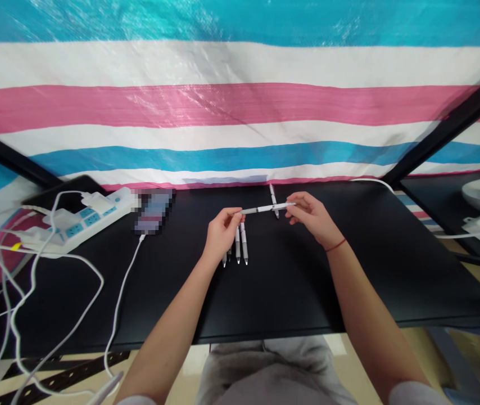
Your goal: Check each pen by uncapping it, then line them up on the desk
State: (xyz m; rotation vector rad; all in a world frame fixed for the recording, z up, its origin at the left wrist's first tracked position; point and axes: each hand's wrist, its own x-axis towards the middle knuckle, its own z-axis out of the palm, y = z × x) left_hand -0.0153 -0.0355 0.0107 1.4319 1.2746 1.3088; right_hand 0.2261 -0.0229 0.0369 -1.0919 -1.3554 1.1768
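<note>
A white pen [264, 208] with a grey grip is held level above the black table, stretched between both hands. My left hand [222, 233] pinches its grey end between thumb and fingers. At the other end, the fingers of my right hand [309, 215] are closed on the white clip end. Several similar pens [244, 244] lie side by side under and beside my left hand, tips toward me, their upper parts partly hidden by it. Behind the held pen, another white pen [272, 193] lies on the table, pointing away from me.
A phone [154, 212], blurred out, lies on the black table [290, 287] at left with a white cable plugged in. Beside it are a white power strip [92, 216], tangled cables [33, 275] and a dark tablet-like slab [65, 190]. Striped sheeting [240, 107] hangs behind.
</note>
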